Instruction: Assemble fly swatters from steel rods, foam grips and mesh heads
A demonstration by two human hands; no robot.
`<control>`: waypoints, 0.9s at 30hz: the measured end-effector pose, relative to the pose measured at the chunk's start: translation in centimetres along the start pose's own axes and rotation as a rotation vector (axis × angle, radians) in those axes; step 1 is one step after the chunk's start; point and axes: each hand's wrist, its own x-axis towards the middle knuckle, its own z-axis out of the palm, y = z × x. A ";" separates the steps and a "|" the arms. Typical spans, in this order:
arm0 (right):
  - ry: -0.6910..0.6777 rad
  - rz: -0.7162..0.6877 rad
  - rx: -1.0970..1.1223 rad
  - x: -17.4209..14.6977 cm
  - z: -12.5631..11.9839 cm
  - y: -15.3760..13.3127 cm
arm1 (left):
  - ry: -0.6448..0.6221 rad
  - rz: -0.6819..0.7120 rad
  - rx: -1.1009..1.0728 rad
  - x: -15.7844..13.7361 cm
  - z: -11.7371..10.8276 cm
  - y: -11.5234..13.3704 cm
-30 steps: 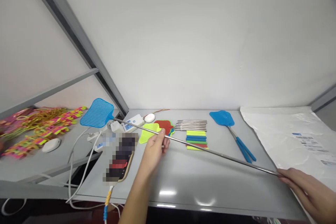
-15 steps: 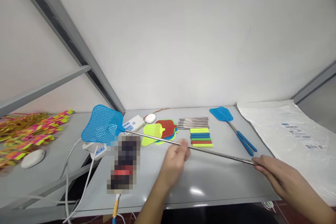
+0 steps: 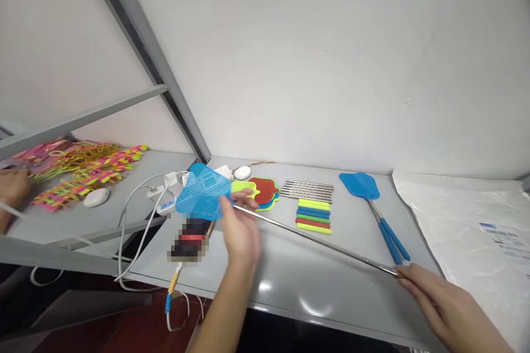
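Observation:
A fly swatter with a blue mesh head point(image 3: 202, 192) and a long extended metal rod point(image 3: 314, 239) is held across the table between my hands. My left hand point(image 3: 242, 229) is closed around its neck, just where the rod meets the head, thumb on the near side. At the other end, the fingers of my right hand point(image 3: 439, 292) pinch the bare tip of the rod. Beyond the rod lie a row of coloured handle grips point(image 3: 313, 216), several short metal rods point(image 3: 307, 190) and a stack of loose swatter heads point(image 3: 264, 190), red on top beside yellow-green.
Two blue fly swatters point(image 3: 375, 209) rest at the right, by a white plastic package point(image 3: 464, 231). At the left are a blurred-out phone point(image 3: 190, 240), white cables point(image 3: 123, 231) and a metal frame bar point(image 3: 83, 118). Another person's hand point(image 3: 14, 187) is near colourful cords point(image 3: 89, 168).
My left hand has slid along the rod, leftward, up to the swatter's head. My right hand keeps its hold on the rod's end. The view has shifted, showing another person's hand at far left.

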 end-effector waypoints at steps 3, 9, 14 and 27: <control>-0.095 0.074 0.113 1.5 0.5 -3.6 | -0.155 -0.096 0.055 -3.8 2.2 -2.4; -0.153 0.224 0.374 4.7 0.5 -10.7 | -0.362 -0.271 0.096 -9.9 4.3 -4.7; -0.185 0.309 0.428 6.9 -0.3 -12.1 | -0.410 -0.347 0.126 -10.0 4.2 -5.8; 0.103 0.608 0.512 5.9 3.2 -7.8 | -0.719 -0.352 0.439 -3.8 2.1 -7.2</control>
